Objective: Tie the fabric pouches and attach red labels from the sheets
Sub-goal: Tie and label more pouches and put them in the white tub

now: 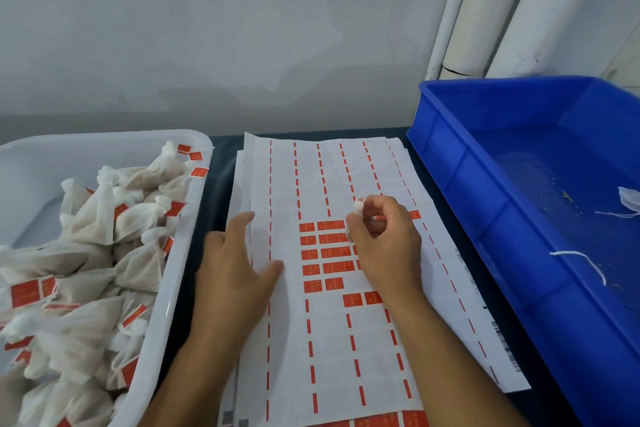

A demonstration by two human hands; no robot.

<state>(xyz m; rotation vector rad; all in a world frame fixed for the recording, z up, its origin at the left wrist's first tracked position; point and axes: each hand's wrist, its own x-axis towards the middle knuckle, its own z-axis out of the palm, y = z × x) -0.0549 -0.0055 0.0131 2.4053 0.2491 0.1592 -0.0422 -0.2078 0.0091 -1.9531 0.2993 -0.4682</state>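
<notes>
**Left hand pins the sheet while right picks a label**

The left hand (239, 263) lies flat, fingers straight, steadying the label sheet (332, 340) at centre frame. The right hand (384, 239), curled round a small white pouch top (358, 206), works at the red labels (325, 253). Finished pouches (93, 218) fill the white tub (173, 305) at left.

The scene is evenly and softly lit from overhead, with a cool, slightly washed-out cast on the grey wall (225, 28), and only faint shadows are thrown beneath the hands (239, 253) onto the label sheet (346, 340). Slight softness is seen throughout, and the blue crate (519, 166) rim at 2 o'clock is smeared by motion blur. Wide-angle bowing is noticed toward the edges, where the pipes (491, 10) at 1 o'clock lean.
</notes>
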